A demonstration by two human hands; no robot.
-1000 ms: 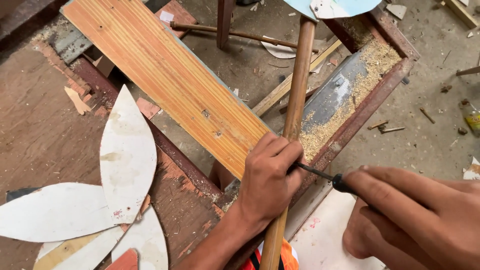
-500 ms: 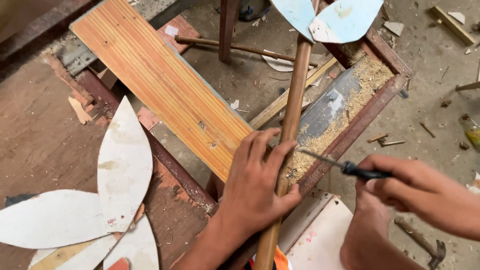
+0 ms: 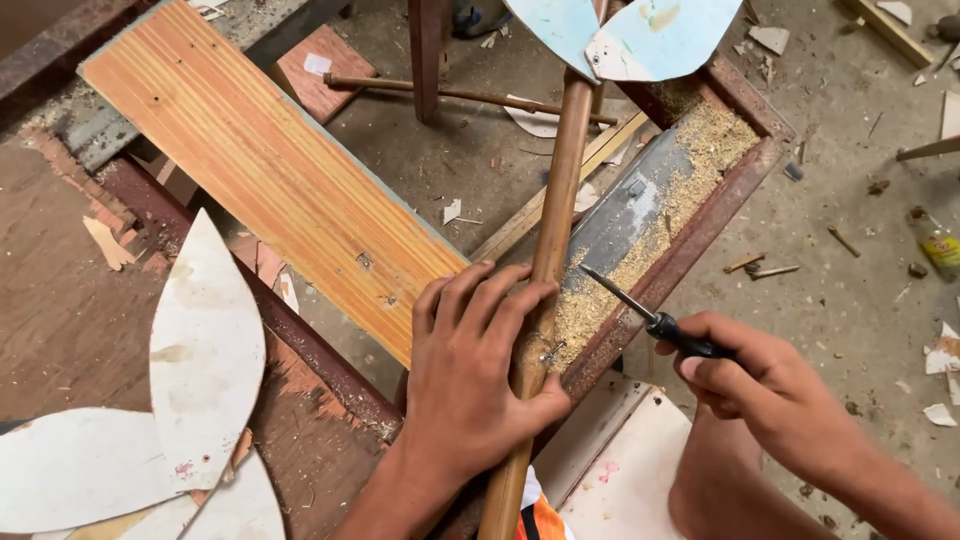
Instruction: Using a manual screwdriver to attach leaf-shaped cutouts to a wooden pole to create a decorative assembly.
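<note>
The left hand [image 3: 480,370] wraps the wooden pole [image 3: 548,250], pinning it across the rusty metal frame [image 3: 690,245]; a screw [image 3: 552,350] sticks out beside the thumb. At three o'clock the right hand [image 3: 760,385] pinches a screwdriver [image 3: 640,310], lifted clear; seating its tip looks next

Left hand [image 3: 470,380] wrapped around a long stick [image 3: 545,270], with a small screw [image 3: 551,351] poking out of the stick just right of the fingers. Right hand [image 3: 765,385] off to the right, holding a screwdriver [image 3: 650,315] with its tip pointing up and left toward the stick, not touching. Striped board [image 3: 260,170] lying left of the stick, across a metal frame [image 3: 690,245]. Sawdust [image 3: 665,210] inside the frame, right of the stick. Leaf-shaped pieces [image 3: 205,350] far left on a table [image 3: 50,290]. More such pieces [image 3: 640,35] at the stick's top end.
</note>
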